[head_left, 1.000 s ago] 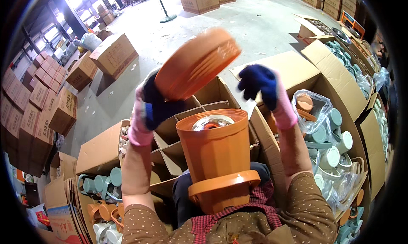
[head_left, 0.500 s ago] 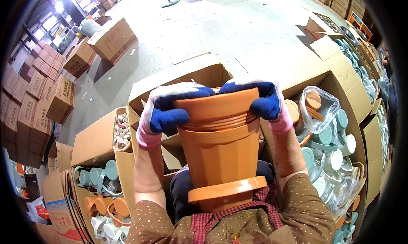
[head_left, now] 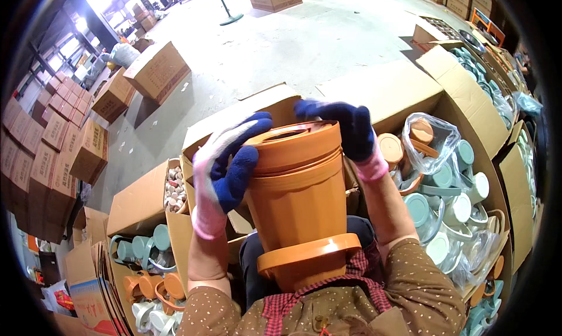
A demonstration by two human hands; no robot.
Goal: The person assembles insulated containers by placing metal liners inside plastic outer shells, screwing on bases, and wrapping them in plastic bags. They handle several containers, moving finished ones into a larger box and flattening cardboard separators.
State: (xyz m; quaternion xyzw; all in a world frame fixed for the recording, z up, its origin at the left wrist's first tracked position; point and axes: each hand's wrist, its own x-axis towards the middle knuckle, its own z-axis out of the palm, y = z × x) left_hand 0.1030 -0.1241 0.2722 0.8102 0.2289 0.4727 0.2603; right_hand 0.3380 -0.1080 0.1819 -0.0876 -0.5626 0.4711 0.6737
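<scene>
While both hands grip orange lid, bucket base seemingly hidden.

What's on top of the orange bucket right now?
An orange lid sits on the bucket, with the left hand and right hand gripping its rim. The lid covers the opening, so the inside cannot be seen.
</scene>
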